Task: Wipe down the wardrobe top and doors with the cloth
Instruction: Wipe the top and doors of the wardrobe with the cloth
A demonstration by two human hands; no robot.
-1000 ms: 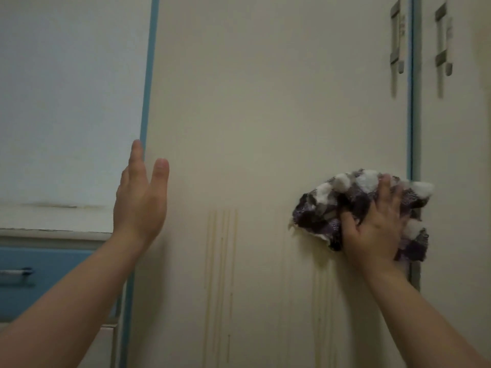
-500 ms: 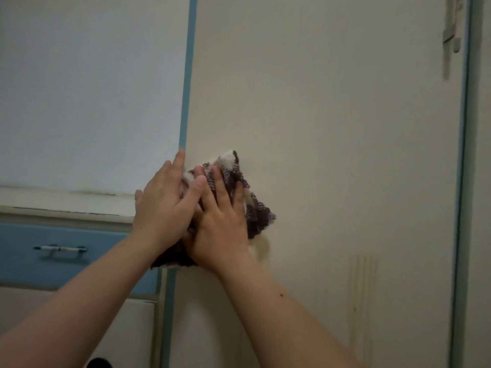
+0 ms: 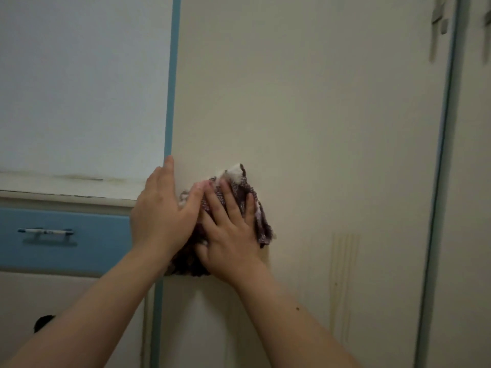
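Note:
A cream wardrobe door (image 3: 318,115) fills most of the view, edged in blue on its left and right sides. A bunched purple-and-white checked cloth (image 3: 259,216) is pressed flat against the door near its left edge. My right hand (image 3: 228,235) lies spread on the cloth, fingers pointing up. My left hand (image 3: 162,216) rests beside it, overlapping the cloth's left part, with its fingertips at the door's blue left edge strip (image 3: 170,102). Faint yellowish vertical streaks (image 3: 344,274) mark the door to the right of the cloth.
Left of the wardrobe stands a lower unit with a whitish top (image 3: 66,187) and a blue drawer (image 3: 66,240) with a bar handle (image 3: 45,231). A second cream door (image 3: 473,181) lies at the right; handles (image 3: 439,14) sit high up.
One second ago my right hand held the cloth at the door's right edge. It has swept left to the left edge, and my left hand has joined it on the cloth.

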